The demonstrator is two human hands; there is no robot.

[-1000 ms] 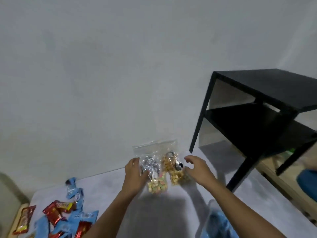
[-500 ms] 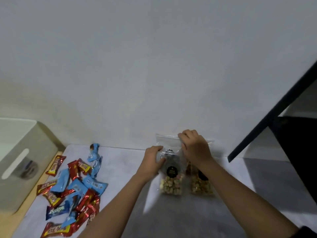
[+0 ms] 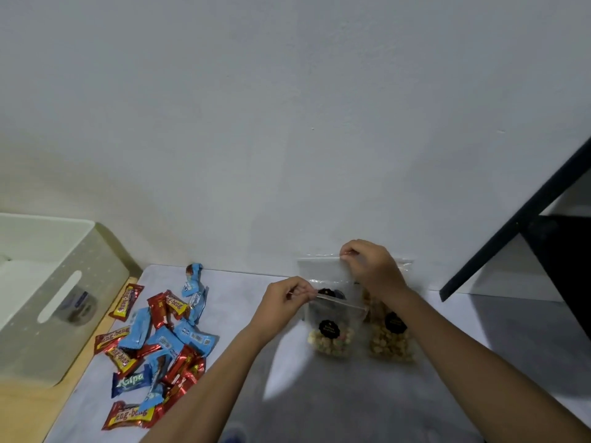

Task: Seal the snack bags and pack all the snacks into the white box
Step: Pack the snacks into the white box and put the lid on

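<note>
Two clear zip bags stand against the wall on a grey mat. The left snack bag [image 3: 331,327] holds pastel puffs and carries a black round label. Beside it on the right, the second snack bag [image 3: 391,342] holds golden puffs. My left hand [image 3: 284,300] pinches the near lip of the left bag's mouth. My right hand [image 3: 371,266] pinches its far lip, higher up by the wall. The bag's mouth is spread apart between them. A white box [image 3: 64,302] with a slot handle sits at the far left.
A heap of red and blue wrapped snack bars [image 3: 156,350] lies on the grey mat [image 3: 319,394] between the box and the bags. A black metal shelf frame [image 3: 524,225] rises at the right. Wooden floor shows under the box.
The view has swung left, bringing the white box and the bars fully into sight. My hands have gone from holding the bags to pulling the left bag's top edges apart.
</note>
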